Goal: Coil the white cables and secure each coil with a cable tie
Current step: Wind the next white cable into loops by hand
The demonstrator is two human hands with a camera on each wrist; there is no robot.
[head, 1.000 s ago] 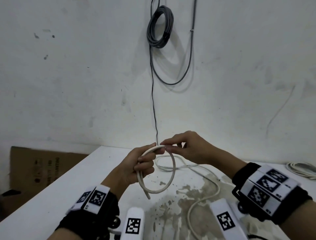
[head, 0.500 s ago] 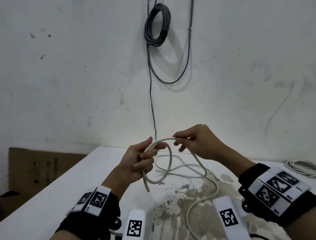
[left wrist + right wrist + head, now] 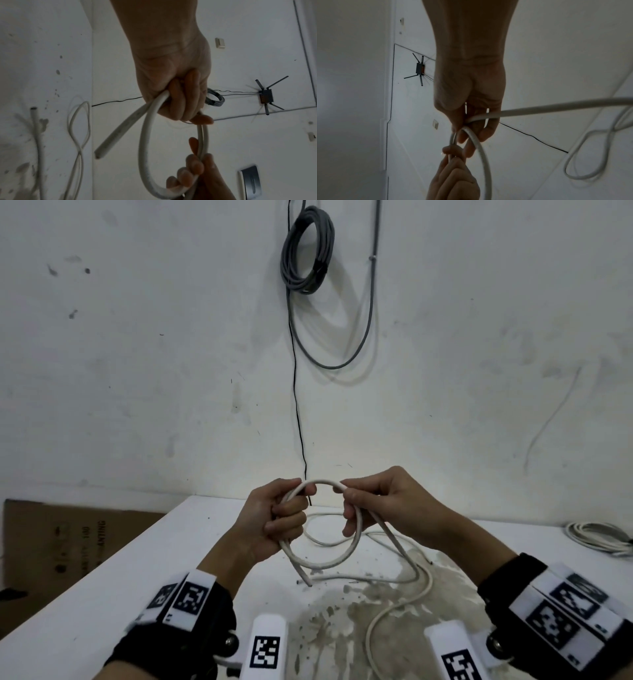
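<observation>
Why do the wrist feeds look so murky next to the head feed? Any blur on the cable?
Head view: evenly lit; white cable sharp, soft shadows behind the grey coil on the wall. Left wrist view: dim and grainy, left hand shaded, cable end soft. Right wrist view: darker still, right hand nearly a silhouette against the pale wall, near cable smeared.

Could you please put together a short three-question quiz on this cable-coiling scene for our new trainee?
1. True or false: the left hand grips the loop of white cable.
2. Which hand feeds the cable's long run into the loop?
3. Where does the grey cable coil sit: A) on the table, B) hanging on the wall, C) on the cardboard?

Key: 1 true; 2 the right hand; 3 B.
</observation>
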